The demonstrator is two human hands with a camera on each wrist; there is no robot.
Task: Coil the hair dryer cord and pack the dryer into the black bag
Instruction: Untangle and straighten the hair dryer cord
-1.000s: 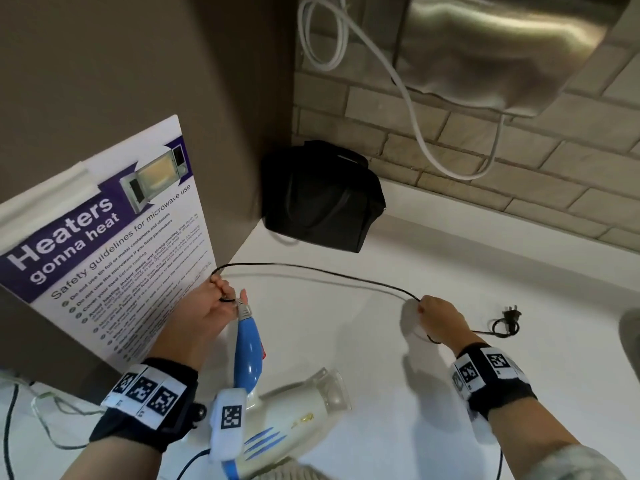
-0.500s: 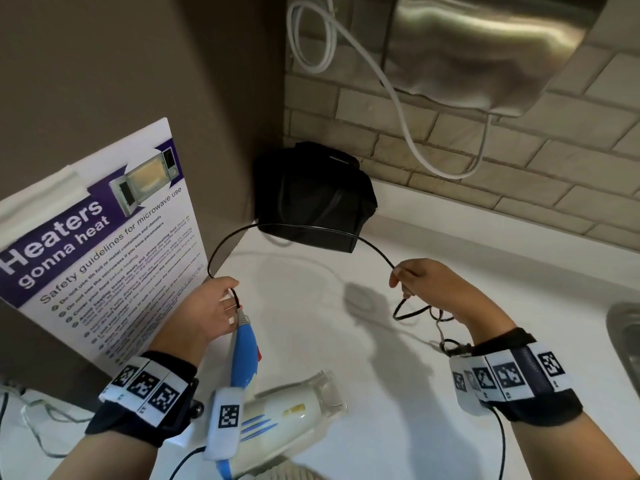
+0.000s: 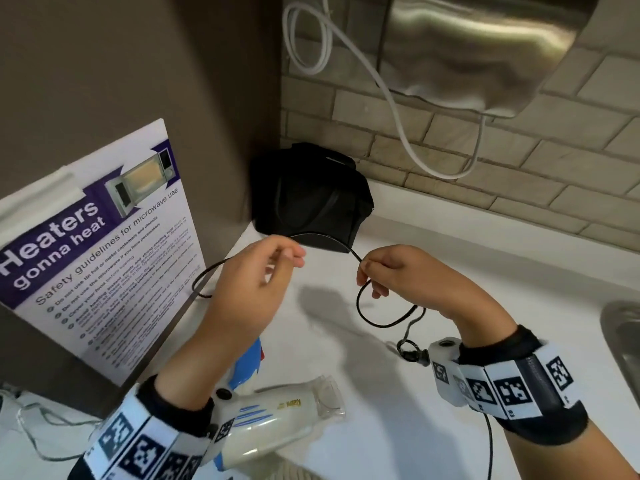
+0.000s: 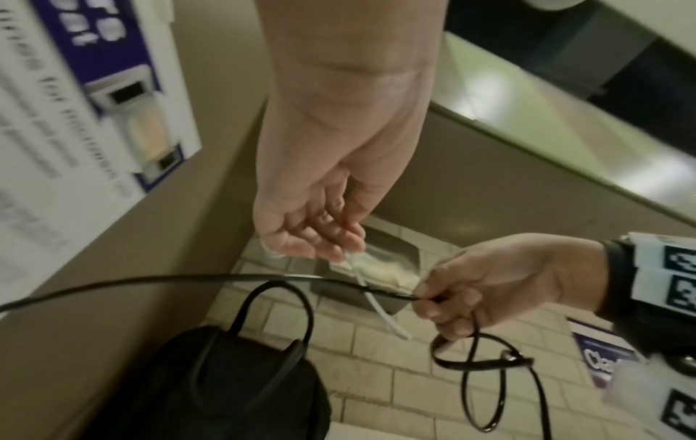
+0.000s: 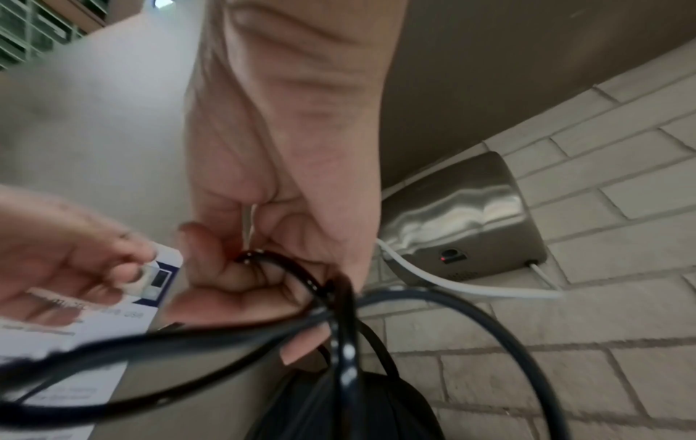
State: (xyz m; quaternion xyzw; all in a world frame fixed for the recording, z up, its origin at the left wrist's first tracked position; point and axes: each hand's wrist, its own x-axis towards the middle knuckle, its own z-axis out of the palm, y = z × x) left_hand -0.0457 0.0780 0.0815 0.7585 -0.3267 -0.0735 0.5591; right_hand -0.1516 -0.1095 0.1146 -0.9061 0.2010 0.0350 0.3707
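The white hair dryer (image 3: 277,417) with a blue handle (image 3: 251,358) lies on the white counter (image 3: 467,282), under my left forearm. Its black cord (image 3: 322,235) arcs up from the left to my right hand (image 3: 367,271), which pinches it; a loop (image 3: 384,320) and the plug (image 3: 410,353) hang below that hand. My left hand (image 3: 291,258) hovers just left of it, fingers relaxed; in the left wrist view the cord (image 4: 188,278) runs beneath the left hand (image 4: 324,238) without touching it. The black bag (image 3: 311,202) stands in the corner behind both hands.
A microwave safety poster (image 3: 97,254) leans on the brown wall at left. A steel wall hand dryer (image 3: 485,46) with a white cable (image 3: 398,116) hangs above the tiled backsplash. A sink rim (image 3: 623,341) shows at the right edge.
My left hand has let go of the cord by the dryer handle and risen toward the right hand. The right hand has moved left and up, carrying its loop of cord.
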